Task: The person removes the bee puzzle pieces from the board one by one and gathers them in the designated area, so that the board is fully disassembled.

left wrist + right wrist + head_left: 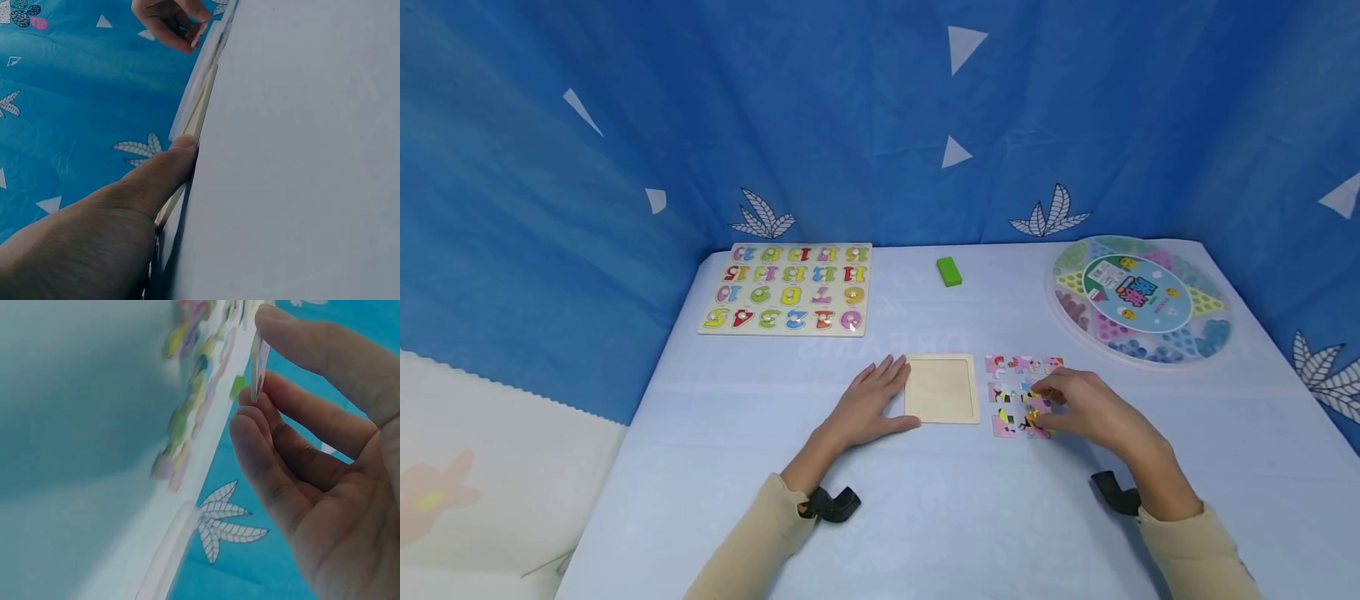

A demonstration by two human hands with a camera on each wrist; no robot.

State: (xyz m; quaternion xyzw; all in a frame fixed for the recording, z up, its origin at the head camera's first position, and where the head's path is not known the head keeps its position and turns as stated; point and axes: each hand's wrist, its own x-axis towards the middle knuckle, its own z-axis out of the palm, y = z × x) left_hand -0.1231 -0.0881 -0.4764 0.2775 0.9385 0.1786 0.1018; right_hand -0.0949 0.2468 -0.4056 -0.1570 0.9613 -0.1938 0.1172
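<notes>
My left hand point(870, 403) lies with fingers spread at the left side of a square wooden puzzle tray point(942, 390), thumb near its lower left corner. In the left wrist view the thumb point(169, 172) rests against the tray's edge. Over the pink jigsaw pieces point(1003, 424), laid in rows to the right of the tray, is my right hand point(1090, 408). It pinches one thin jigsaw piece point(259, 367) between thumb and fingertips, seen edge-on in the right wrist view. Some pieces are hidden behind the right fingers.
A number peg board point(786, 290) lies at the back left of the table. Behind the tray is a green block point(949, 272). A round clear case of beads point(1138, 302) sits at the back right. Blue patterned cloth point(865, 108) hangs behind the table.
</notes>
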